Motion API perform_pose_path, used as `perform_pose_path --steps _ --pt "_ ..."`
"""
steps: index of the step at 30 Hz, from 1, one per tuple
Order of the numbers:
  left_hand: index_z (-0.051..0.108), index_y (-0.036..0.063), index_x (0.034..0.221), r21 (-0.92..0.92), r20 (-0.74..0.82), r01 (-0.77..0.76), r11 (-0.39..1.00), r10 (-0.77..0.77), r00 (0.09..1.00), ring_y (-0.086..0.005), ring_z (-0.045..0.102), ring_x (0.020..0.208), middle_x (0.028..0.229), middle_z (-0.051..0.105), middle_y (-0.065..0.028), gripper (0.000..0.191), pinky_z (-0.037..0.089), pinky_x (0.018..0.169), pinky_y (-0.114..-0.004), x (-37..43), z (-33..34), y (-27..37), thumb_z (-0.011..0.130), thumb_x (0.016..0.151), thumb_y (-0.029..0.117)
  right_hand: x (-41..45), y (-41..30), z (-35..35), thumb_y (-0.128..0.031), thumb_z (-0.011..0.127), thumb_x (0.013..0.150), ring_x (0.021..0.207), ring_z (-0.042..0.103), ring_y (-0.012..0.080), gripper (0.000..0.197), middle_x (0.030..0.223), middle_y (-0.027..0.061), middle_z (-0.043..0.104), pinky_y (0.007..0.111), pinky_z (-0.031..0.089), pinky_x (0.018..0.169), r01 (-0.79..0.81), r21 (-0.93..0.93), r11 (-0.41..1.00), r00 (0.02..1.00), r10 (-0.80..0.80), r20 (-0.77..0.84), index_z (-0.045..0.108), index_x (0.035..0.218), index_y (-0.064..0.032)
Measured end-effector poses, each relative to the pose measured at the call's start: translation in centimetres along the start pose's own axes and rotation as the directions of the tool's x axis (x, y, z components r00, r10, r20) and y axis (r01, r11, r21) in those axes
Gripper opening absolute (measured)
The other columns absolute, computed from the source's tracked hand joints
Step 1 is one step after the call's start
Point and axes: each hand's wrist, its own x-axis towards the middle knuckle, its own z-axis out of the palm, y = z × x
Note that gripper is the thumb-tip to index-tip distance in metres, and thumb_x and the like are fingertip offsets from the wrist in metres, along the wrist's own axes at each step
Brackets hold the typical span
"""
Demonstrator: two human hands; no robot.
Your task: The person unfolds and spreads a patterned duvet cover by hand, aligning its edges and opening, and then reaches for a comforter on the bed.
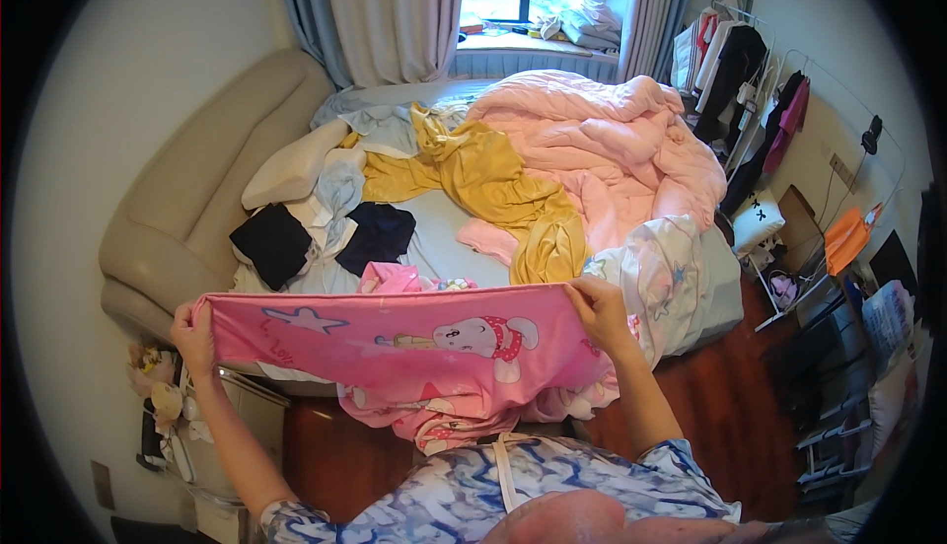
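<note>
A pink printed bedding cover [333, 337] with cartoon animals and stars hangs between my two hands, its upper edge pulled straight. My left hand [194, 337] grips the left end of that edge. Toward the right end, my right hand [598, 315] pinches the same edge. The lower part of the cover bunches in folds close to my body. Behind it, a bit more pink printed cloth [392, 278] lies on the bed [444, 237]; whether it belongs to the same piece is hidden.
Across the bed lie a yellow sheet [488, 167], a pink quilt [607, 130], a white printed cover [666, 278], dark cloths [272, 244] and a pillow [296, 167]. A padded headboard [214, 167] borders the left. A nightstand [251, 411] stands lower left; clothes racks [740, 115] line the right.
</note>
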Motion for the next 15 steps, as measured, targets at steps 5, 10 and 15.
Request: perform_pose_path --steps 5,10,15 --pt "0.06 0.0022 0.078 -0.537 0.002 0.126 0.834 -0.148 0.989 -0.0101 0.055 0.079 0.089 0.064 -0.0039 0.009 0.045 0.077 -0.024 -2.0 3.3 2.5 0.06 0.085 0.007 1.0 -2.1 3.7 -0.009 0.063 0.085 0.058 0.056 0.0251 0.012 0.067 0.0164 0.059 0.033 0.043 0.055 -0.063 0.181 0.982 0.998 0.062 0.01 0.064 0.083 0.0029" --pt "0.052 0.0052 0.075 -0.5 0.535 0.069 0.864 0.245 0.809 -0.01 0.06 0.082 0.1 0.064 -0.0118 0.013 0.049 0.064 -0.026 -10.9 13.4 13.8 0.063 0.079 -0.001 -0.2 -5.8 9.2 -0.008 0.064 0.083 0.066 0.062 0.0286 0.006 0.073 0.0141 0.062 0.035 0.047 0.057 0.273 0.119 0.955 0.915 -0.296 0.276 0.064 0.082 -0.0015" --pt "0.058 0.0021 0.092 -0.506 0.714 0.285 0.814 0.209 0.668 -0.0178 0.064 0.072 0.093 0.066 -0.0145 0.015 0.051 0.062 -0.027 -17.8 18.4 17.3 0.068 0.081 0.007 -1.1 -7.8 9.8 -0.012 0.064 0.082 0.068 0.062 0.0324 0.01 0.076 0.0148 0.064 0.038 0.048 0.06 0.212 0.307 0.928 0.895 -0.311 0.32 0.065 0.085 -0.0027"
